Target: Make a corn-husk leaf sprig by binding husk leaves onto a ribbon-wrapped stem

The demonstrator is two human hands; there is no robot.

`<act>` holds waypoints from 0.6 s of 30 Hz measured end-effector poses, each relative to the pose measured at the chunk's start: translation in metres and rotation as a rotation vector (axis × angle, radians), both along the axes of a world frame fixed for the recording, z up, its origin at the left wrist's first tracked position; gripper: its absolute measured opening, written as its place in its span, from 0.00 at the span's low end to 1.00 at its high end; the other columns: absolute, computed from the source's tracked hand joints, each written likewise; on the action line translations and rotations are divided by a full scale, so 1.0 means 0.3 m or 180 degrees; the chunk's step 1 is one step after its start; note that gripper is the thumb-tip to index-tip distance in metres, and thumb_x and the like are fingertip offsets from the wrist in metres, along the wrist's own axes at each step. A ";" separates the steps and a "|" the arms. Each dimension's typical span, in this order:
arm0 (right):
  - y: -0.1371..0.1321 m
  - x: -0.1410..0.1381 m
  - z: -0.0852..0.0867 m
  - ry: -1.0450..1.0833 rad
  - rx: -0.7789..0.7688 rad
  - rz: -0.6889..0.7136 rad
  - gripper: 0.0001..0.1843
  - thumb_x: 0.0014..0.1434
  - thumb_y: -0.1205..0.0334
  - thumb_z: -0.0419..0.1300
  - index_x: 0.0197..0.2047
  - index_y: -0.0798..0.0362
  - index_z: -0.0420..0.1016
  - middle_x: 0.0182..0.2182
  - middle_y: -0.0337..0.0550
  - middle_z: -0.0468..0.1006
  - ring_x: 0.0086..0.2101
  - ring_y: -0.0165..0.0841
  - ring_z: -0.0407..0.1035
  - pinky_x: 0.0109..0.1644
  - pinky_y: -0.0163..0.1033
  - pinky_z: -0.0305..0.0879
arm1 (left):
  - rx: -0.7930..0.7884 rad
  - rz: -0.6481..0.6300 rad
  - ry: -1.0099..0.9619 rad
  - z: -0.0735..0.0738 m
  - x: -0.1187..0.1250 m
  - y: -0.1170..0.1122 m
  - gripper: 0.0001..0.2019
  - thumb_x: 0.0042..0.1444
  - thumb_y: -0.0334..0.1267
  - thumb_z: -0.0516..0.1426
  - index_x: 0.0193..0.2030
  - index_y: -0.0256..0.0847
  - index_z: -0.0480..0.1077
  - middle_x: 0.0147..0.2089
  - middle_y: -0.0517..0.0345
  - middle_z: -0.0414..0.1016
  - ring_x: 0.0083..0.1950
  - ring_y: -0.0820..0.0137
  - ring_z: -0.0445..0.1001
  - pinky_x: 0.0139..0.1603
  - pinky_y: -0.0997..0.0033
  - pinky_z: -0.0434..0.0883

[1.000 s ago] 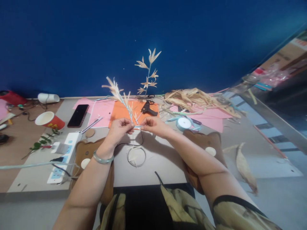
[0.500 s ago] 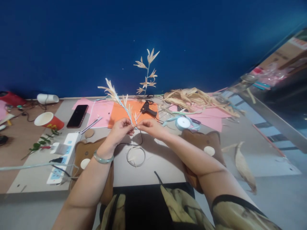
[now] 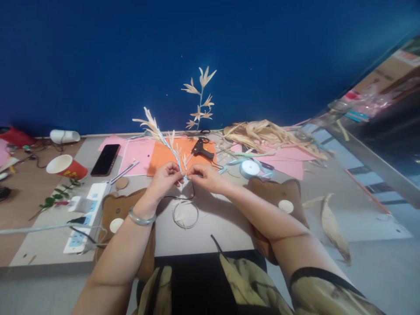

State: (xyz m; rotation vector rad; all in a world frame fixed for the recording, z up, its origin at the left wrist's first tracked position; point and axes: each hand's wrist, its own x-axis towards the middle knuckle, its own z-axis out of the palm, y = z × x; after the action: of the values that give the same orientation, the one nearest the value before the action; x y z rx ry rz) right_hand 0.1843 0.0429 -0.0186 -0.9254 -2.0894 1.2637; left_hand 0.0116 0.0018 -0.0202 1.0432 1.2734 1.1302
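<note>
Between my hands stands a flower stem (image 3: 166, 141) wrapped in pale blue, with dried husk petals along it and at its tip. My left hand (image 3: 168, 178) pinches the lower stem between thumb and fingers. Closed against the stem's lower end, my right hand (image 3: 206, 176) pinches a spot where a small husk flower (image 3: 185, 160) sits; whether it grips the flower, the stem or tape is hidden by the fingers. Below them a ring of wire (image 3: 185, 215) lies on the table. Behind, a finished-looking husk flower branch (image 3: 200, 103) rises before the blue wall.
A black glue gun (image 3: 202, 149) lies on orange paper (image 3: 159, 158). To the right are a blue tape roll (image 3: 250, 168) and a heap of dried husks (image 3: 262, 133). On the left stand a phone (image 3: 105, 160), a red paper cup (image 3: 66, 166) and a power strip (image 3: 89, 216).
Both hands stay at the stem's lower end, with only a slight shift of the right fingers. The whole view has moved a little.
</note>
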 end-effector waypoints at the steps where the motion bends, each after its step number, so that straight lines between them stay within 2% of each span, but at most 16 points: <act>1: 0.002 -0.001 -0.005 0.0062 -0.0061 0.0029 0.06 0.54 0.63 0.58 0.30 0.57 0.73 0.28 0.41 0.75 0.31 0.30 0.68 0.38 0.35 0.62 | -0.0012 0.0000 -0.0032 -0.002 0.001 0.000 0.17 0.39 0.43 0.66 0.27 0.38 0.63 0.18 0.64 0.69 0.21 0.74 0.71 0.21 0.78 0.66; 5: 0.010 -0.004 -0.021 0.0411 -0.0472 0.0198 0.07 0.52 0.61 0.60 0.28 0.57 0.71 0.28 0.41 0.75 0.30 0.30 0.68 0.38 0.36 0.63 | -0.0032 -0.0128 -0.0149 -0.017 0.000 0.000 0.17 0.40 0.43 0.66 0.28 0.38 0.63 0.19 0.64 0.69 0.21 0.75 0.70 0.21 0.78 0.67; 8: 0.009 -0.007 -0.026 0.0530 -0.0881 0.0216 0.07 0.51 0.61 0.60 0.28 0.56 0.69 0.26 0.39 0.73 0.27 0.28 0.66 0.34 0.35 0.62 | -0.0023 -0.0204 -0.0158 -0.023 -0.004 0.000 0.17 0.41 0.43 0.66 0.28 0.38 0.63 0.19 0.64 0.69 0.21 0.75 0.71 0.21 0.79 0.66; 15: -0.006 -0.024 -0.042 0.0342 -0.0809 -0.0105 0.03 0.47 0.67 0.57 0.24 0.55 0.65 0.21 0.34 0.67 0.24 0.24 0.60 0.29 0.31 0.55 | 0.0033 -0.0269 0.0123 -0.015 0.005 -0.007 0.15 0.44 0.42 0.64 0.28 0.38 0.62 0.19 0.65 0.68 0.20 0.76 0.70 0.20 0.79 0.66; 18: -0.007 -0.032 -0.061 0.0439 -0.0944 -0.0192 0.02 0.47 0.67 0.57 0.27 0.55 0.66 0.21 0.32 0.67 0.23 0.24 0.59 0.28 0.30 0.54 | 0.0086 -0.0207 0.0227 -0.014 0.011 -0.008 0.16 0.45 0.43 0.64 0.28 0.39 0.61 0.18 0.66 0.68 0.19 0.76 0.69 0.20 0.79 0.66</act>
State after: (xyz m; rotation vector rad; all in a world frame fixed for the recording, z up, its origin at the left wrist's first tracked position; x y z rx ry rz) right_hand 0.1745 0.0409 -0.0371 -0.9867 -1.7857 1.5866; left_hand 0.0148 -0.0005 -0.0245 1.1460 1.2739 1.0715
